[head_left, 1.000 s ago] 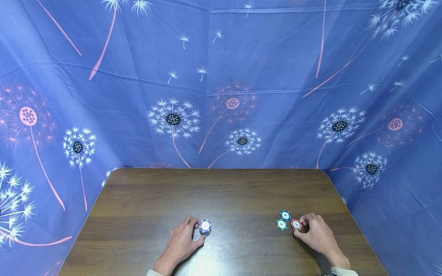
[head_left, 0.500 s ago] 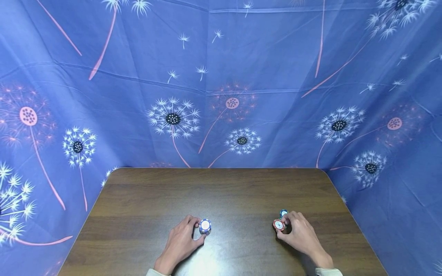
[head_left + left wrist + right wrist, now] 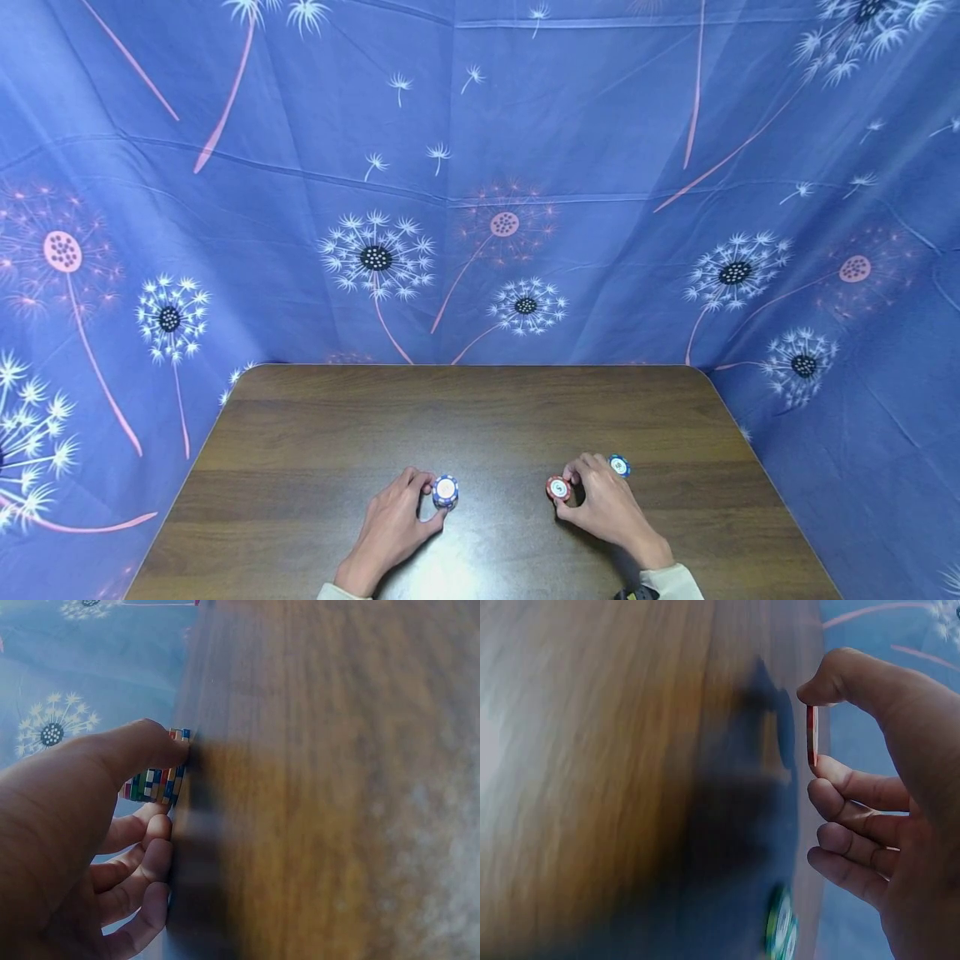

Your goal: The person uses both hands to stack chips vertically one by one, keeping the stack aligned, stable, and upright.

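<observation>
My left hand [image 3: 393, 521] holds a short stack of poker chips [image 3: 446, 491] between thumb and index finger. A blue-edged chip with a white centre tops it. From the side, the stack [image 3: 161, 784] shows edges in several colours. My right hand [image 3: 611, 504] pinches a red poker chip [image 3: 558, 488] by its rim, held flat to the right of the stack. In the right wrist view, that red chip [image 3: 812, 736] is off the table, above its shadow. Behind my right hand lies a blue poker chip [image 3: 618, 465]. A green poker chip [image 3: 780, 922] is hidden from the head view.
The brown wood-grain table [image 3: 337, 417] has rounded far corners. A blue curtain [image 3: 600, 167] with dandelion prints hangs behind it and along both sides. Glare lies on the table's near middle.
The right hand has taken the red chip from beside the green and blue chips and carried it left toward the stack. The left hand has stayed in place.
</observation>
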Demonstrator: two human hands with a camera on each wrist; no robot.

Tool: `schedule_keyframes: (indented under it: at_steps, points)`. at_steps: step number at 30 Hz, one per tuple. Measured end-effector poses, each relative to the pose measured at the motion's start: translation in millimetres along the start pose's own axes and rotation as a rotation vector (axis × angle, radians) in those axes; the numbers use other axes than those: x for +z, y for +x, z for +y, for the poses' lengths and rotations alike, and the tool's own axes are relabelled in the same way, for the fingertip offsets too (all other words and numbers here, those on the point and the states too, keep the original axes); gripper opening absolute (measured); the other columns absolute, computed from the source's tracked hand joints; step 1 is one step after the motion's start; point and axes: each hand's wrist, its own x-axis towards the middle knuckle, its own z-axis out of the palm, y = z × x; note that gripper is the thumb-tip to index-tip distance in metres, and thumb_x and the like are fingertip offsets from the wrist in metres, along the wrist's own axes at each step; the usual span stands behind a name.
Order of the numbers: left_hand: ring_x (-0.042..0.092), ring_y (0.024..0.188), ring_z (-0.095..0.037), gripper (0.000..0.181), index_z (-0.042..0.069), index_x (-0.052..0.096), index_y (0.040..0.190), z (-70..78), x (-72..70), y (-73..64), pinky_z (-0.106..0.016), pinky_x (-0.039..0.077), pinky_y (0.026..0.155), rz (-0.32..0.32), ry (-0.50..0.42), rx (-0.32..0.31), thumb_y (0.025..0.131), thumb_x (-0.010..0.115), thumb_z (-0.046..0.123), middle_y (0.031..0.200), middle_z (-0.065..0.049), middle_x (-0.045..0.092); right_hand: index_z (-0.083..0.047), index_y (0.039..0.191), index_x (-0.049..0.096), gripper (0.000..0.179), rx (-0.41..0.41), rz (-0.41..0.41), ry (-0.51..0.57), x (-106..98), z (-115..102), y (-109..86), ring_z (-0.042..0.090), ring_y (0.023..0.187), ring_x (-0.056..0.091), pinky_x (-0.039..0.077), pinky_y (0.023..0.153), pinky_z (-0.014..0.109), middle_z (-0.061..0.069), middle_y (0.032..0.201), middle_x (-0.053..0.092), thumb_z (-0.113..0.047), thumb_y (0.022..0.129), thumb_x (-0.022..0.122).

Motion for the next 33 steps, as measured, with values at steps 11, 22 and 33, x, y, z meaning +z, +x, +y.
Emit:
schedule_keyframes:
  at_steps: [11,22,33]
  points:
    - [0.063,0.079,-0.012,0.041,0.02,0.073,0.104,0.0,-1.9,-0.2,-0.034,0.052,0.064,-0.001,-0.003,-0.004,0.073,0.093,0.038,0.095,0.011,0.059,-0.017,0.087,0.064,0.037,-0.144,-0.019,0.02,17,-37,26.1,0.005,0.079,0.045,0.046,0.069,0.029,-0.009,0.082,0.051,-0.03,0.065,0.09]
    - [0.063,0.079,-0.013,0.042,0.019,0.074,0.104,0.5,-2.9,-0.3,-0.035,0.051,0.063,-0.011,-0.011,-0.01,0.073,0.093,0.038,0.095,0.01,0.059,-0.018,0.095,0.068,0.037,-0.171,-0.169,0.041,31,-77,51.1,0.007,0.086,0.051,0.051,0.081,0.033,-0.009,0.09,0.056,-0.036,0.07,0.09]
    - [0.063,0.08,-0.013,0.044,0.017,0.075,0.109,0.5,-3.8,0.1,-0.035,0.05,0.064,-0.031,-0.01,-0.019,0.074,0.093,0.038,0.096,0.009,0.06,-0.018,0.096,0.069,0.038,-0.258,-0.177,0.017,37,-108,70.4,0.01,0.087,0.051,0.052,0.091,0.034,-0.01,0.092,0.054,-0.04,0.074,0.089]
